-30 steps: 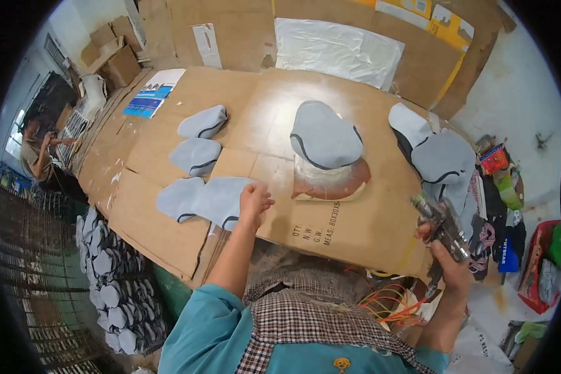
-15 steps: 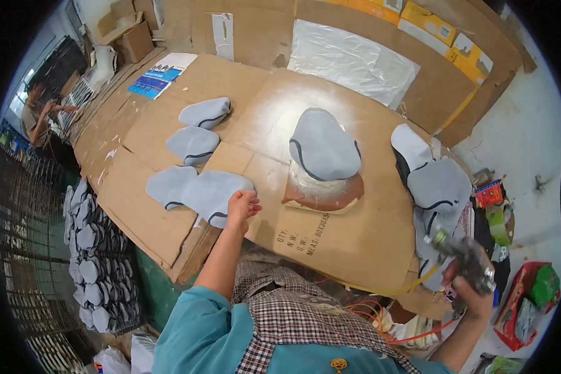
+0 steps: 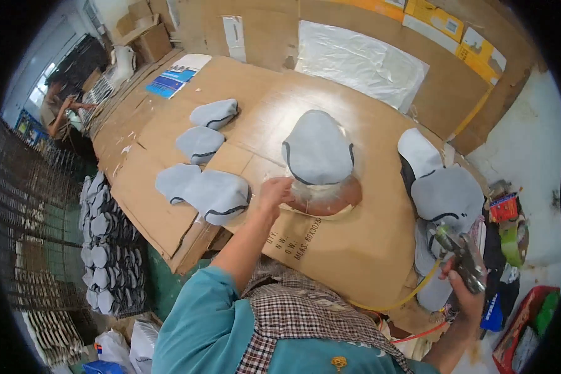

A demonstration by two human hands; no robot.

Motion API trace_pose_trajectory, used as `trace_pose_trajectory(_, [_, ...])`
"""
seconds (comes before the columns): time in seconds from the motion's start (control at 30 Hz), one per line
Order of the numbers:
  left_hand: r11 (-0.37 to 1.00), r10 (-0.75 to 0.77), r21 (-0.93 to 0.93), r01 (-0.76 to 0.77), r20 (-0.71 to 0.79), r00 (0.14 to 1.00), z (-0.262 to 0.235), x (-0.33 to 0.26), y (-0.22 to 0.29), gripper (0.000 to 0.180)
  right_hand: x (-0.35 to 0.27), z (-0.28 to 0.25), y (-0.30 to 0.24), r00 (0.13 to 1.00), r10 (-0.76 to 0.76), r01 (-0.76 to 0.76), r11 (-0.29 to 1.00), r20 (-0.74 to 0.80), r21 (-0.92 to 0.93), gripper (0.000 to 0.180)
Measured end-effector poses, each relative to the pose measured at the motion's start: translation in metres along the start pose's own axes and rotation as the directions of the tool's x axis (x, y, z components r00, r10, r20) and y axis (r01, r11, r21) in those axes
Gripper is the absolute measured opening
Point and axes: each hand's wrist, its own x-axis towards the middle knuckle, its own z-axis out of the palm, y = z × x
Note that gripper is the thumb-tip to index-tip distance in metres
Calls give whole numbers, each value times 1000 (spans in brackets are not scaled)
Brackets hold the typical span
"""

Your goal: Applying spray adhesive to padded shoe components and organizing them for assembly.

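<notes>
A grey rounded fabric piece with dark curved trim point(image 3: 318, 149) lies on a brown pad point(image 3: 336, 198) dusted with whitish residue. My left hand point(image 3: 275, 192) is at the pad's left edge, fingers bent and closed around the rim; the fingertips are slightly blurred. My right hand point(image 3: 466, 288) grips a metal spray gun point(image 3: 464, 262) at the right, with a yellow hose point(image 3: 411, 296) running from it. Beside the gun lie more grey pieces point(image 3: 445, 193), overlapping at the table's right edge. Several like pieces point(image 3: 218, 193) rest left of my left hand.
Cardboard point(image 3: 243, 81) covers the table, and a cardboard screen with a white sheet point(image 3: 361, 62) rises behind. A rack stacked with grey pieces point(image 3: 109, 249) stands at lower left. Another person point(image 3: 59, 112) works at far left. A red bag point(image 3: 523, 330) sits at lower right.
My left hand has moved right, from beside the left-hand grey pieces to the brown pad's edge. The grey piece and pad have turned slightly. The spray gun stays at the right.
</notes>
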Motion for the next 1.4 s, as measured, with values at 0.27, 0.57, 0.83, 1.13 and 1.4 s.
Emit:
trace_pose_trajectory(0.27, [963,68,270,-21,-167,984,15,10,-3,21,81,73,151,975,-142,189,936,172,-296,50])
trace_pose_trajectory(0.57, [904,278,410,-123,-343,897,44,-9,8,19,172,78,260,908,-191,359,815,373,-455,53])
trace_pose_trajectory(0.83, [963,190,250,-97,-381,905,50,-14,2,18,342,185,160,889,-175,191,982,424,6,47])
trace_pose_trajectory(1.13, [977,205,128,-173,-310,929,51,-31,2,12,415,227,206,814,-90,225,959,573,-170,48])
trace_pose_trajectory(1.4, [985,93,-124,-119,-197,976,51,-51,18,10,396,219,188,837,-70,193,966,542,-173,49])
